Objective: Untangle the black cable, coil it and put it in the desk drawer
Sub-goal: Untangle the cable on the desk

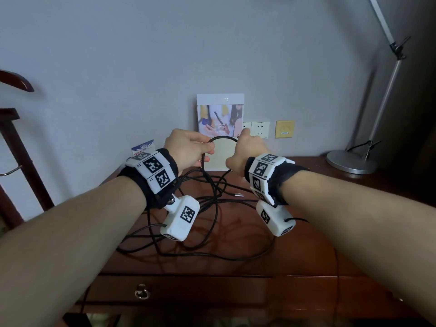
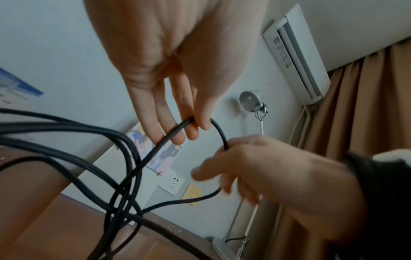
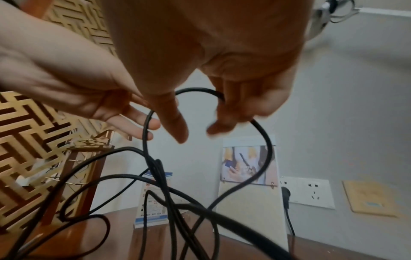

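Both hands hold a raised arch of the black cable (image 1: 223, 137) above the dark wooden desk (image 1: 306, 246). My left hand (image 1: 207, 152) pinches the cable (image 2: 222, 134) between thumb and fingers (image 2: 191, 130). My right hand (image 1: 245, 147) has its fingers (image 3: 222, 123) curled round the cable (image 3: 268, 139) a short span away. The remaining cable lies in tangled, crossing loops (image 1: 212, 208) on the desk under my wrists, with a metal plug end (image 1: 239, 194) showing. The drawer (image 1: 188, 291) at the front, with a ring handle (image 1: 142, 291), is closed.
A leaflet stand (image 1: 220, 119) leans on the wall behind my hands, with wall sockets (image 1: 257, 129) and a yellow plate (image 1: 284, 129) beside it. A lamp base (image 1: 351, 161) sits at the desk's back right. A wooden rack (image 1: 14, 138) stands left.
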